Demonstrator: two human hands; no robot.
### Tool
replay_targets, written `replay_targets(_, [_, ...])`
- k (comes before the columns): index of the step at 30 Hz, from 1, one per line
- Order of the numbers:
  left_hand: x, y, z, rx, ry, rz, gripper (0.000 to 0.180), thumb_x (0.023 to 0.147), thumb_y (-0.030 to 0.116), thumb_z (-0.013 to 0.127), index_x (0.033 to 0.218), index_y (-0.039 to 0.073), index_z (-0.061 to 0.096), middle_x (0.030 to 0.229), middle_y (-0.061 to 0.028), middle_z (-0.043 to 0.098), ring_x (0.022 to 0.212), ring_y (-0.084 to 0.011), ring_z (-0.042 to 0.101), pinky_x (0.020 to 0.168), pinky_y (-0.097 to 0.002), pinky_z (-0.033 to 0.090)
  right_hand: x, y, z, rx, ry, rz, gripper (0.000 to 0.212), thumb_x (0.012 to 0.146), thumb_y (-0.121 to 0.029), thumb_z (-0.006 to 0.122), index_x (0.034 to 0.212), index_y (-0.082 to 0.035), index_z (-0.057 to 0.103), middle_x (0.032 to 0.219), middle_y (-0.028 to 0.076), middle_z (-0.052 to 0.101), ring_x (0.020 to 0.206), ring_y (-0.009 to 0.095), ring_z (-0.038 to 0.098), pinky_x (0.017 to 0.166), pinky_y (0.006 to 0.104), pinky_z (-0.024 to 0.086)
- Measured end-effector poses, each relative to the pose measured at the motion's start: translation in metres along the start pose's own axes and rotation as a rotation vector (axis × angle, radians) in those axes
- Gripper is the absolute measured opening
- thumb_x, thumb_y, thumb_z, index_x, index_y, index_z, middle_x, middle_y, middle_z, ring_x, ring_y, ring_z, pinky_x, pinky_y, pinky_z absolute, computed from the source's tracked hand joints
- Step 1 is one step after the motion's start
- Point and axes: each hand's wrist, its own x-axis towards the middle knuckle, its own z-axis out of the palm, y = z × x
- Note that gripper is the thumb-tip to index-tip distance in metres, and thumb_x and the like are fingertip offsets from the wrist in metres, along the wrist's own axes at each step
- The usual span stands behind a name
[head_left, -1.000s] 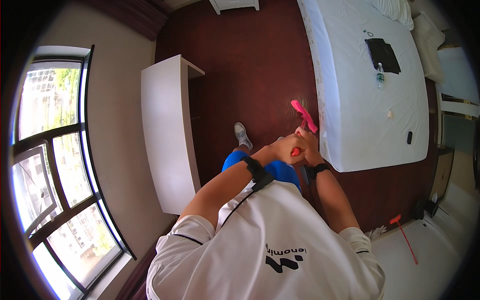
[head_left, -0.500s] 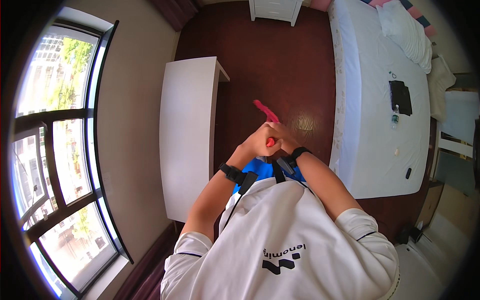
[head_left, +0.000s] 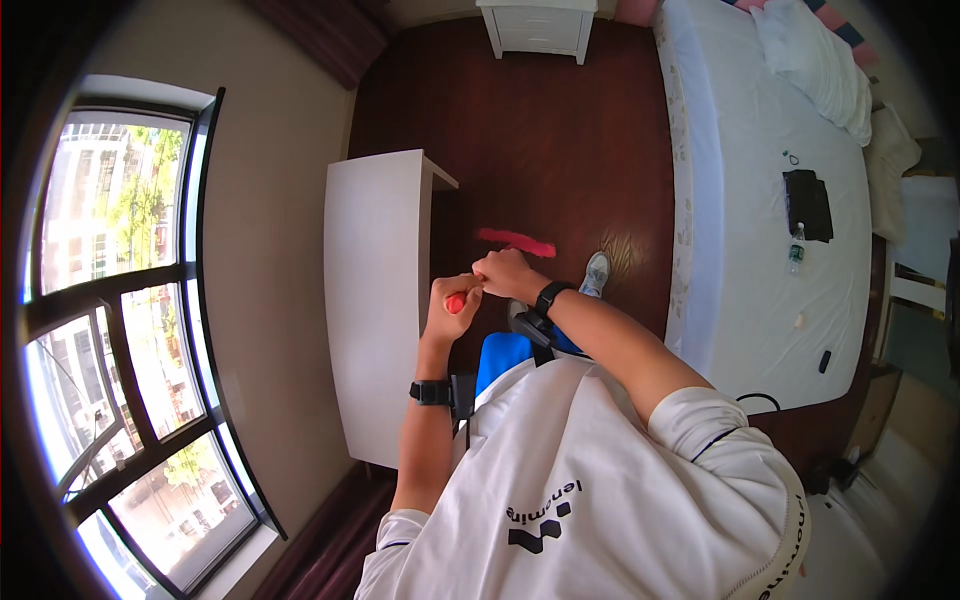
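I grip a mop by its handle, seen almost end-on from above. A red handle tip sticks out of my left hand (head_left: 455, 304), whose fingers are wrapped round it. Just beyond and to the right, my right hand (head_left: 503, 274) is closed on the same handle, close against the left. Most of the handle is hidden under my hands. Past them, the pinkish-red mop head (head_left: 516, 242) lies as a long strip on the dark wooden floor (head_left: 540, 130). Black bands with small devices circle both wrists.
A white desk (head_left: 375, 300) stands close on my left, under the windows. The bed (head_left: 770, 330) on my right holds a bottle (head_left: 796, 250), a dark folded item (head_left: 808, 205) and a pillow (head_left: 815, 70). A white cabinet (head_left: 540, 30) stands ahead. My shoe (head_left: 596, 272) shows beside the mop.
Both hands have shifted left, the left one more, so they now sit side by side. The mop head has swung from slanting to nearly crosswise and moved left. My shoe has come into view.
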Motion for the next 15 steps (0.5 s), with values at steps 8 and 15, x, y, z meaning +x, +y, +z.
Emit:
replay_targets(8, [0.119, 0.019, 0.125, -0.004, -0.365, 0.085, 0.010, 0.076, 0.006, 0.058, 0.080, -0.003, 0.061, 0.075, -0.0137, 0.064, 0.067, -0.0224, 0.061, 0.065, -0.0317, 0.049, -0.082, 0.137, -0.089, -0.056, 0.183, 0.267, 0.018, 0.076, -0.031, 0.058, 0.077, -0.013, 0.064, 0.069, 0.013, 0.063, 0.068, 0.032, 0.064, 0.061, 0.0451, 0.050])
replay_targets(15, [0.181, 0.003, 0.250, -0.044, -0.606, 0.241, 0.008, 0.076, 0.005, 0.059, 0.081, -0.002, 0.059, 0.079, -0.0147, 0.063, 0.071, -0.0263, 0.061, 0.068, -0.0361, 0.047, -0.162, 0.241, -0.133, -0.066, 0.271, 0.433, 0.020, 0.078, -0.031, 0.057, 0.081, -0.013, 0.063, 0.077, 0.012, 0.064, 0.072, 0.033, 0.063, 0.062, 0.0443, 0.048])
